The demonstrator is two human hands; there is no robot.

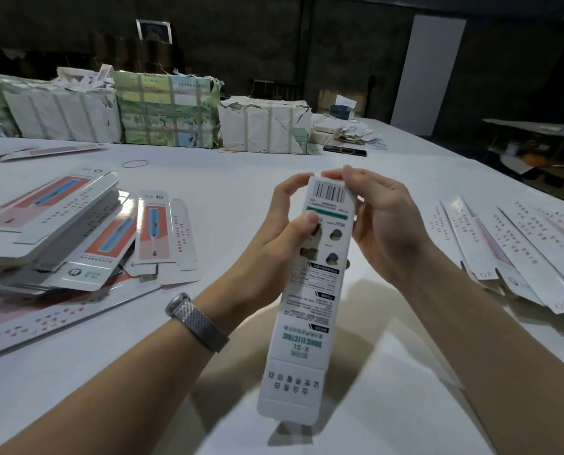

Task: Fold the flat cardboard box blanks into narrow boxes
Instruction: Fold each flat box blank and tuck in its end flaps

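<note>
A long narrow white box [310, 300] with a barcode at its far end is held above the table, its printed back face toward me. My left hand [274, 231] grips its left side, thumb pressed on the printed face. My right hand [379, 218] holds the right side, fingertips pinching the far end flap by the barcode. The near end flap sticks out straight toward me. A messy stack of flat blanks [61, 231] lies at the left. Several folded narrow boxes [517, 251] lie in a row at the right.
The white table [228, 178] carries wrapped paper bundles [162, 113] along its far edge, a rubber band [135, 163], and a dark phone-like object [344, 150]. A long flat blank [44, 320] lies near my left forearm. The table's right edge drops to a dark floor.
</note>
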